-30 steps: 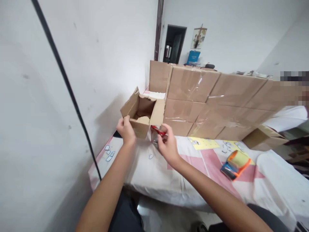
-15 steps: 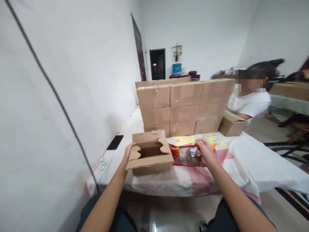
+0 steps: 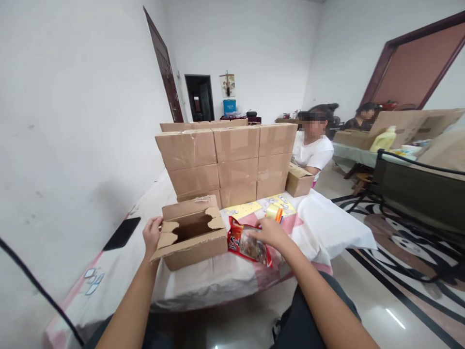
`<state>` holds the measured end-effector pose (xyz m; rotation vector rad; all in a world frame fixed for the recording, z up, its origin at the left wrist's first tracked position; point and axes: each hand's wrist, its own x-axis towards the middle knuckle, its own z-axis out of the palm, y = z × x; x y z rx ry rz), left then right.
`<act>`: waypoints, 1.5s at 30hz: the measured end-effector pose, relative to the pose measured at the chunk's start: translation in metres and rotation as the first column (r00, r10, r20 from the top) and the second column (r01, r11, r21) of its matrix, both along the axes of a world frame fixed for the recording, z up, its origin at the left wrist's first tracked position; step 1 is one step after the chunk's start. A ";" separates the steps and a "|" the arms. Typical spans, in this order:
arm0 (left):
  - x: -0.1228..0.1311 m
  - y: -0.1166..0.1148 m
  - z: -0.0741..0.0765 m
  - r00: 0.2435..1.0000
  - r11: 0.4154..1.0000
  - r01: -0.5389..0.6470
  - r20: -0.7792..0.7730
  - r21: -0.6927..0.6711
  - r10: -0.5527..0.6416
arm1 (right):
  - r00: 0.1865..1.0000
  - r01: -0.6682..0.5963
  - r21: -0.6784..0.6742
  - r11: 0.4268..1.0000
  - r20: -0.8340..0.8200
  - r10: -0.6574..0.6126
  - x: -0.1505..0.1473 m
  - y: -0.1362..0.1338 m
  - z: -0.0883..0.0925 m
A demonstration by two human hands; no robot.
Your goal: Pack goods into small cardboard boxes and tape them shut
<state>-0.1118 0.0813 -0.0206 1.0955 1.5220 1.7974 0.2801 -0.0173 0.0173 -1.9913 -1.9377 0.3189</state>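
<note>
Bold characters mark the red packet (image 3: pixel 249 246), but we cannot make out a word; we find the pale lettering on the blue container (image 3: pixel 229 106) and the faint print on the open carton's (image 3: pixel 196 251) back flap (image 3: pixel 189 207) equally illegible.

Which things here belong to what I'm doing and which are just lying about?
In use:
open cardboard box, left hand at its end
red-edged food packet, right hand on it
probably tape dispenser, stacked cartons

Lying about, apparently:
black phone
yellow bottle
blue container
</note>
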 end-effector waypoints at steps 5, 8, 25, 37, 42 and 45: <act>-0.005 -0.013 -0.001 0.986 0.993 -0.031 -0.158 0.118 0.050 | 0.991 -0.015 -0.105 0.994 0.131 0.029 -0.013 -0.006 -0.005; -0.003 -0.026 0.006 0.958 0.988 0.073 -0.286 0.137 -0.031 | 0.998 0.032 -0.124 0.992 0.056 -0.025 -0.026 -0.001 -0.014; -0.013 -0.043 0.031 0.322 0.806 0.592 -0.913 -0.012 -0.250 | 0.942 0.123 -0.198 0.972 -0.284 -0.177 -0.027 0.016 -0.045; 0.009 -0.061 0.032 0.605 0.672 0.650 -0.777 0.356 -0.173 | 0.610 0.595 0.489 0.638 -0.792 0.039 -0.022 0.021 0.031; -0.006 -0.069 0.019 0.658 0.715 0.559 -0.749 0.419 -0.076 | 0.371 0.681 0.612 0.402 -0.762 0.531 -0.057 0.022 0.075; -0.021 -0.069 0.010 0.595 0.701 0.622 -0.793 0.350 -0.132 | 0.343 0.538 0.685 0.491 -0.710 0.615 -0.089 0.019 0.086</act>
